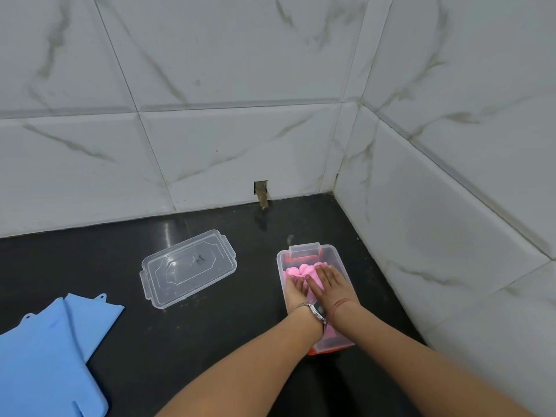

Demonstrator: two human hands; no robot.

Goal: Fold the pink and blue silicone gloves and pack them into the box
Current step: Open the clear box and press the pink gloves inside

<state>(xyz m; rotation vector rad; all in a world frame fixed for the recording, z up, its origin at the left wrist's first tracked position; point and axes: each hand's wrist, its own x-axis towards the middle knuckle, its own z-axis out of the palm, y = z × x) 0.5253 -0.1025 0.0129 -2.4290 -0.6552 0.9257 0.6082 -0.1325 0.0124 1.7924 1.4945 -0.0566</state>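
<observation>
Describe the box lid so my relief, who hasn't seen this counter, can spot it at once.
Start at the dark counter below the marble-tiled wall. Left of the clear box, where both hands press the pink glove, the lid lies flat and apart from it. It is the only clear, shallow rectangle with small edge tabs; the blue gloves further left are opaque.

Black polished counter (210, 341), glossy, met white marble-look wall tiles at the back and right, forming a corner. Clear plastic box (329, 257) stood on it near the right wall, long side running away from the viewer, orange showing at its near bottom edge. Clear lid (188, 267) lay flat to the left of the box, apart from it, skewed. Blue silicone gloves (45, 350) lay flat at the near left, well apart from both, partly cut off by the frame edge.
</observation>
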